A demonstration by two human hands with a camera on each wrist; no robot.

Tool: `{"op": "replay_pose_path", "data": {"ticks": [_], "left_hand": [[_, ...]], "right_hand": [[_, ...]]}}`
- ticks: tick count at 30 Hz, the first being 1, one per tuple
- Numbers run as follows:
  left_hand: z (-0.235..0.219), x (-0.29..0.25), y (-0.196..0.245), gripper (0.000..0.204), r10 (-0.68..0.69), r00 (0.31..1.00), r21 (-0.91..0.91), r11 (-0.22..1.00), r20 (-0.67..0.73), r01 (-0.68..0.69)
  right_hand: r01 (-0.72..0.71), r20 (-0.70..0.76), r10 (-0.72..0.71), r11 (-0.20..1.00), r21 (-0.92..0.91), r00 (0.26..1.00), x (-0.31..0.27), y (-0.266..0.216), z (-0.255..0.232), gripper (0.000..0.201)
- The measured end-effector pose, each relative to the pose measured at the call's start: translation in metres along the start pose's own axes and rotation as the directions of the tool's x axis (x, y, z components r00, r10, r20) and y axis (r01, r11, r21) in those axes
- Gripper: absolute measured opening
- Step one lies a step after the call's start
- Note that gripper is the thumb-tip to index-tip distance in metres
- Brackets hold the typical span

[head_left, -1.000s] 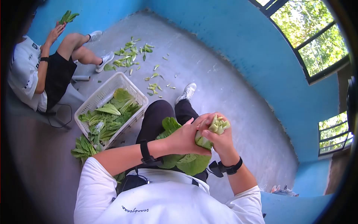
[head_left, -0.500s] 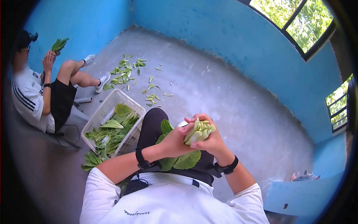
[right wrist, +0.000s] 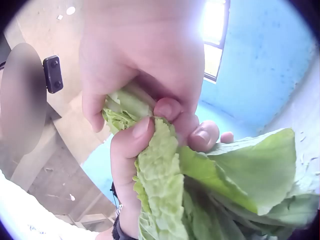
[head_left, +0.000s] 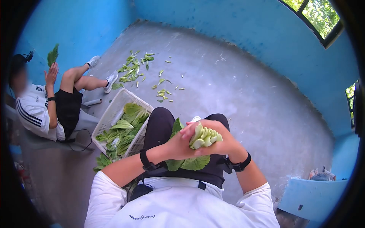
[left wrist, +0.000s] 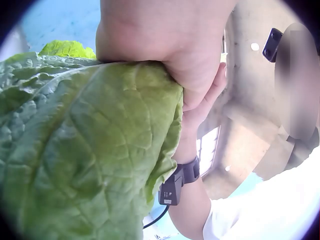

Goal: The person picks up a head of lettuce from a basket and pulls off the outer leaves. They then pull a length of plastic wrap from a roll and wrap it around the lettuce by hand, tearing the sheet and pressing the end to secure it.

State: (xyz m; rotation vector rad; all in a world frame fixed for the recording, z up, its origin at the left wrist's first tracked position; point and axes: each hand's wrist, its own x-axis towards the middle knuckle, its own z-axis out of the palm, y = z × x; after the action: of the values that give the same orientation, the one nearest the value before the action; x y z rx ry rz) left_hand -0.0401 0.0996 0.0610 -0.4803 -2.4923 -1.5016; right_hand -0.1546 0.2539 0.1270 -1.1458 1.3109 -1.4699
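Observation:
Both my hands hold one bunch of leafy greens point(head_left: 205, 137) over my lap, its pale cut stem ends fanned toward the upper right in the head view. My left hand point(head_left: 175, 146) grips the bunch below the stems; in the right wrist view its thumb point(right wrist: 131, 145) presses the leaves and fingertips show on the far side. Around the stem ends curls my right hand point(head_left: 227, 140), its palm partly hiding them in the right wrist view. Broad green leaves point(left wrist: 95, 145) hang below the left hand and fill much of the left wrist view.
A white plastic crate point(head_left: 107, 118) of greens stands left of my knees, with more greens point(head_left: 102, 161) beside it. Loose leaves point(head_left: 131, 70) and scraps point(head_left: 162, 93) lie on the grey floor. Another person point(head_left: 38, 108) sits at left, holding a leaf bunch point(head_left: 53, 56).
The stem ends have turned from a tight upright cluster into a wider fan in my right hand. My head view has shifted. The other person's leaf bunch now points more upright.

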Motion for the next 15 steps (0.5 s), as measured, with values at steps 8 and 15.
{"op": "replay_pose_path", "data": {"ticks": [8, 15], "left_hand": [[-0.015, 0.002, -0.018, 0.040, -0.297, 0.955, -0.419, 0.867, -0.001, 0.269], [-0.019, 0.010, -0.024, 0.047, -0.465, 0.885, -0.668, 0.656, 0.010, 0.352]], "right_hand": [[0.065, -0.178, 0.024, 0.875, 0.479, 0.984, 0.008, 0.020, -0.005, 0.047], [-0.132, -0.300, 0.303, 0.868, 0.478, 0.905, 0.015, 0.031, -0.007, 0.035]]}}
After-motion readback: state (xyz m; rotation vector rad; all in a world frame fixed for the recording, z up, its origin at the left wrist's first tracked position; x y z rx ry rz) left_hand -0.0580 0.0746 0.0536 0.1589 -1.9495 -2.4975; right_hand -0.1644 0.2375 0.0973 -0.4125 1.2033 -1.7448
